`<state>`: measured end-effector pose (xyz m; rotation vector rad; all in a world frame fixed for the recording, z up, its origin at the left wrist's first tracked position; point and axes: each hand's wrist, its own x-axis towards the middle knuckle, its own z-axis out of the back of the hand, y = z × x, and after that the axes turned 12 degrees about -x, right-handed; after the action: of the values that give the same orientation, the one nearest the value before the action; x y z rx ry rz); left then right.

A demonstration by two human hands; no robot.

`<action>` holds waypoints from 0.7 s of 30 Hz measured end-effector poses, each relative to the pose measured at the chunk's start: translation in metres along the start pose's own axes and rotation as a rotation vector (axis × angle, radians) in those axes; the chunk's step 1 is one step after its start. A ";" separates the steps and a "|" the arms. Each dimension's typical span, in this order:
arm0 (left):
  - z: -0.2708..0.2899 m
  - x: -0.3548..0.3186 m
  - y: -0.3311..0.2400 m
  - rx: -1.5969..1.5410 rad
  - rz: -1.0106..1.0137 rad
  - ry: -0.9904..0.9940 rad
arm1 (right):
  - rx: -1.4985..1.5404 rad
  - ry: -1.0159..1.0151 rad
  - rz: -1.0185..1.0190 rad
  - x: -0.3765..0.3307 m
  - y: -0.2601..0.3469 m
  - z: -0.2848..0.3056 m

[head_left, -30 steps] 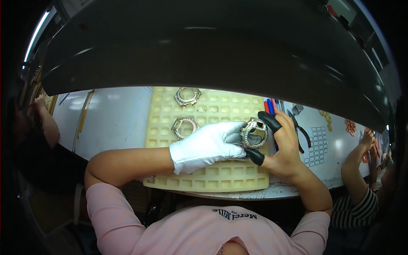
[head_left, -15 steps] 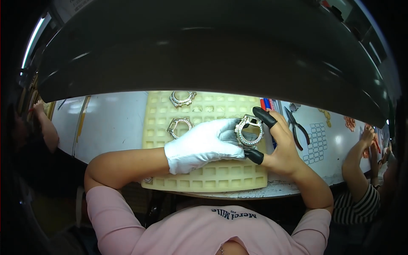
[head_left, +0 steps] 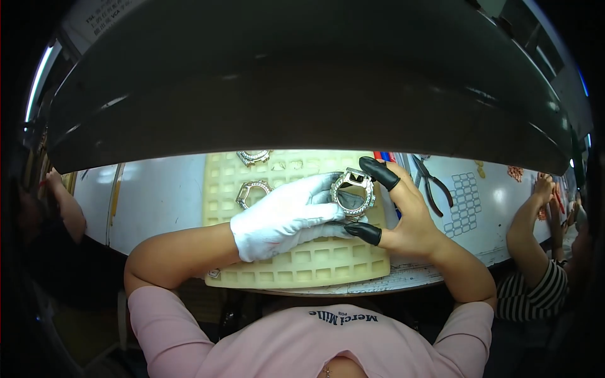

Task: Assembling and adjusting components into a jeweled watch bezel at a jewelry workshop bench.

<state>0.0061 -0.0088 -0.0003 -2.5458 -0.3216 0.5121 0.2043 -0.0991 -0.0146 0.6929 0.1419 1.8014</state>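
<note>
- Left hand (head_left: pixel 283 217) grips the watch case (head_left: pixel 336 196) above the tray's (head_left: pixel 302 276) right side.
- Right hand (head_left: pixel 409 220) pinches its far and near ends.
- It looks hard, maybe slippery; hold its outer rim.

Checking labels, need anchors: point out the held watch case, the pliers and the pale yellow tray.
Watch case (head_left: pixel 336 194): head view, on the left side of its ring.
Pliers (head_left: pixel 428 179): head view, around the pivot.
Pale yellow tray (head_left: pixel 296 283): head view, on its near edge.
</note>
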 end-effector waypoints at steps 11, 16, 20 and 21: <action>-0.001 0.001 -0.002 0.003 0.001 0.012 | 0.149 0.012 0.005 0.001 0.002 0.005; -0.001 0.003 -0.002 0.163 -0.064 -0.018 | 0.328 -0.054 -0.048 -0.004 -0.004 -0.004; 0.003 -0.001 0.005 0.276 -0.188 -0.083 | 0.359 -0.110 -0.061 -0.005 -0.001 -0.003; 0.001 -0.001 0.004 0.330 -0.186 -0.109 | 0.397 -0.106 -0.089 -0.007 -0.001 -0.005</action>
<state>0.0050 -0.0124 -0.0026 -2.1501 -0.4666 0.5814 0.2039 -0.1037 -0.0213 1.0429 0.4607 1.6621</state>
